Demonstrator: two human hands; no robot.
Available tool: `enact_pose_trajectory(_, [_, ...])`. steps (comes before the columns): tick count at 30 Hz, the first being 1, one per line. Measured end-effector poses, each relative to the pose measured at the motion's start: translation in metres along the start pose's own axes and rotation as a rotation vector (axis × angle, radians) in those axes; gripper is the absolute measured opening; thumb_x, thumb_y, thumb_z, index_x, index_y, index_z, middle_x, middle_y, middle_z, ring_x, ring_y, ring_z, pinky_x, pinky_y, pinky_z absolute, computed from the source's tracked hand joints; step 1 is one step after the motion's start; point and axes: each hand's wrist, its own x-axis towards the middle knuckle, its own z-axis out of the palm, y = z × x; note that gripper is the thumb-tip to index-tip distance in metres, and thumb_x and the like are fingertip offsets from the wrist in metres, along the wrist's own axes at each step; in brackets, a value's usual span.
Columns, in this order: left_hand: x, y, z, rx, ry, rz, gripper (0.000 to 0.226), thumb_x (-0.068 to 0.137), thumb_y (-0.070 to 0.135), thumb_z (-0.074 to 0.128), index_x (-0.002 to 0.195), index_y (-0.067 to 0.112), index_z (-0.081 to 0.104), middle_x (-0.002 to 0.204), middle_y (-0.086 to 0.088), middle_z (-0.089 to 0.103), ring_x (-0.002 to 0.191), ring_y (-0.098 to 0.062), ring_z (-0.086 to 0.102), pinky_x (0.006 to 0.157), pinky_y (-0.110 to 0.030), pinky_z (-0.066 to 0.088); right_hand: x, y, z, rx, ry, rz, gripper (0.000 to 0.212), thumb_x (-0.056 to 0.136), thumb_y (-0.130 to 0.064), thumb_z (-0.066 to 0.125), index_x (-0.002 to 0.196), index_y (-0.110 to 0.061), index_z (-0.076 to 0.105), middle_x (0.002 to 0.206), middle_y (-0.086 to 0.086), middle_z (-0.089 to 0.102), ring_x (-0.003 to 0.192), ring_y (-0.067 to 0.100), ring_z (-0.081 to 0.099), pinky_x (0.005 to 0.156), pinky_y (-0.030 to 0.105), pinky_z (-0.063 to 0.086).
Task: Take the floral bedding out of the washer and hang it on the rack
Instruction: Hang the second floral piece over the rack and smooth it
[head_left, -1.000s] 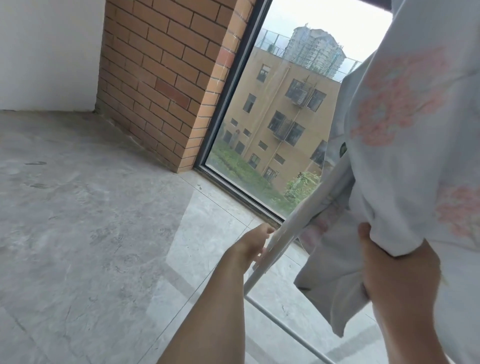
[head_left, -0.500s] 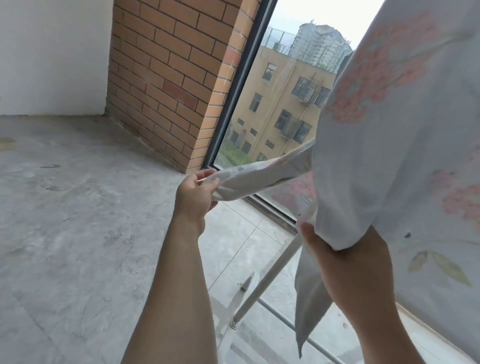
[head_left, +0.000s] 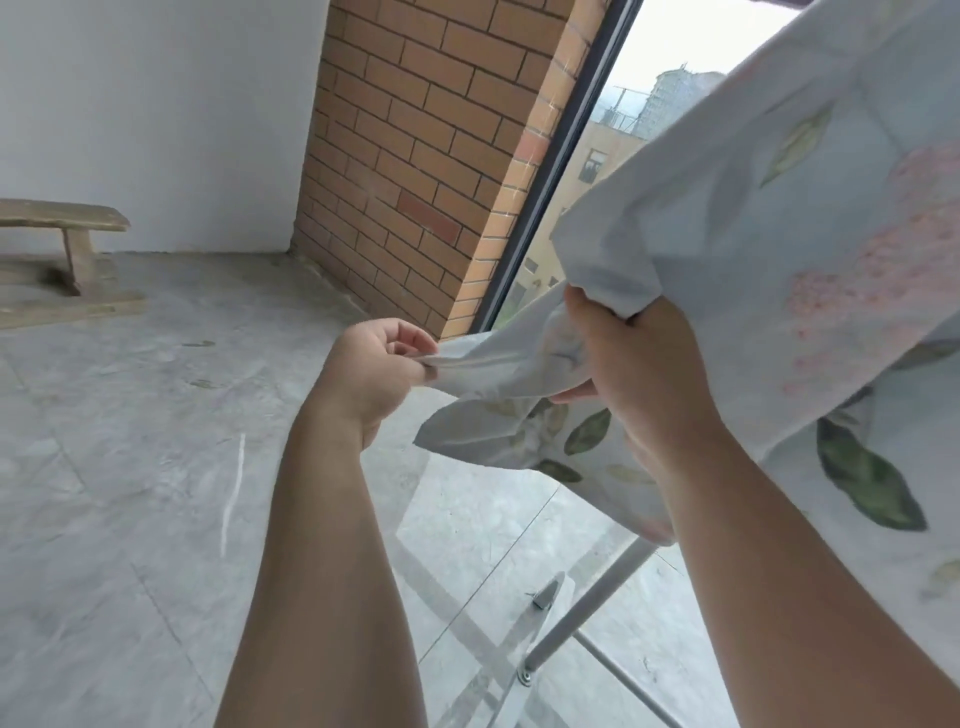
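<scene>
Spreading floral bedding (head_left: 779, 208) over rack (head_left: 587, 608): L hand (head_left: 379, 364) pinches corner edge, R hand (head_left: 634, 374) grips bunched fabric beside it, prob. draped already. Next: pull taut, smooth.

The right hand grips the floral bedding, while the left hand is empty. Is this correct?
Not quite. In the head view the left hand is not empty: it pinches an edge of the floral bedding. The right hand does grip it.
</scene>
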Motion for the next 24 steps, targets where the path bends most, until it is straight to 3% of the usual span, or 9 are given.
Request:
enact_pose_trajectory(4, [-0.002,-0.007,-0.008,-0.104,-0.018,-0.033,0.027,0.086,-0.013,0.062,0.079,0.011,0.071,0.087,-0.010,0.072,0.082,-0.023,0.062,0.069,-0.028,0.048,0.012,-0.007,0.013,0.104,-0.005,0.066,0.005,0.094,-0.019,0.067,0.094,-0.014,0.066,0.099,0.012,0.069,0.079,0.029,0.075,0.059,0.043,0.063])
enact_pose_trajectory(7, [-0.005,-0.008,-0.013,-0.363,-0.058,-0.009,0.020,0.096,0.006,0.057,0.101,0.006,0.076,0.104,-0.013,0.074,0.099,-0.026,0.065,0.079,-0.029,0.055,0.025,-0.014,0.024,0.225,-0.021,0.128,0.007,0.094,-0.010,0.063,0.090,-0.007,0.060,0.087,0.013,0.065,0.073,0.040,0.074,0.065,0.045,0.064])
enact_pose_trajectory(9, [-0.005,-0.011,-0.016,-0.528,-0.164,0.059,0.035,0.096,0.030,0.060,0.118,0.004,0.070,0.122,-0.015,0.069,0.116,-0.026,0.063,0.097,-0.031,0.052,0.035,-0.018,0.029,0.271,-0.062,0.162,0.010,0.095,-0.005,0.060,0.086,-0.001,0.058,0.075,0.013,0.066,0.064,0.035,0.074,0.064,0.043,0.064])
enact_pose_trajectory(11, [-0.004,-0.010,-0.012,-0.502,-0.229,0.137,0.044,0.088,0.027,0.068,0.124,0.003,0.065,0.127,-0.016,0.067,0.119,-0.024,0.063,0.100,-0.032,0.050,0.042,-0.023,0.032,0.383,-0.145,0.208,0.022,0.099,0.002,0.052,0.078,-0.001,0.055,0.063,0.014,0.065,0.056,0.025,0.072,0.063,0.037,0.063])
enact_pose_trajectory(14, [-0.004,-0.005,-0.002,-0.519,-0.100,0.135,0.033,0.079,0.011,0.075,0.111,0.004,0.070,0.110,-0.009,0.074,0.106,-0.021,0.070,0.093,-0.032,0.054,0.047,-0.021,0.035,0.414,-0.162,0.127,0.018,0.097,0.004,0.053,0.081,0.002,0.058,0.082,0.021,0.066,0.083,0.036,0.072,0.079,0.041,0.062])
enact_pose_trajectory(16, [-0.002,-0.004,0.001,-0.582,-0.023,0.109,0.019,0.084,0.009,0.071,0.103,0.008,0.070,0.103,-0.004,0.075,0.099,-0.018,0.072,0.087,-0.031,0.056,0.045,-0.013,0.036,0.426,-0.179,0.063,0.007,0.095,0.002,0.058,0.100,0.004,0.061,0.103,0.022,0.066,0.104,0.041,0.070,0.090,0.047,0.059])
enact_pose_trajectory(17, [-0.001,-0.004,0.001,-0.614,-0.005,0.090,0.016,0.088,0.008,0.069,0.103,0.009,0.070,0.103,-0.003,0.075,0.098,-0.017,0.072,0.086,-0.031,0.057,0.042,-0.009,0.035,0.434,-0.195,0.049,0.022,0.091,-0.002,0.062,0.112,0.004,0.059,0.113,0.020,0.067,0.109,0.039,0.069,0.094,0.047,0.058])
enact_pose_trajectory(20, [0.004,-0.001,-0.001,-0.797,0.087,0.012,0.019,0.091,0.005,0.067,0.110,0.005,0.067,0.106,-0.007,0.075,0.099,-0.019,0.073,0.086,-0.033,0.058,0.011,0.008,0.021,0.340,-0.209,-0.080,0.055,0.078,-0.012,0.071,0.131,-0.018,0.058,0.123,0.007,0.070,0.113,0.023,0.069,0.094,0.042,0.058])
enact_pose_trajectory(24, [0.012,0.000,-0.006,-0.957,0.238,-0.044,0.020,0.089,0.000,0.070,0.107,0.008,0.068,0.105,-0.008,0.076,0.094,-0.018,0.074,0.077,-0.030,0.059,-0.073,0.055,0.003,0.201,-0.352,0.025,0.027,0.086,-0.011,0.075,0.111,-0.019,0.074,0.104,0.007,0.077,0.095,0.027,0.074,0.079,0.041,0.060])
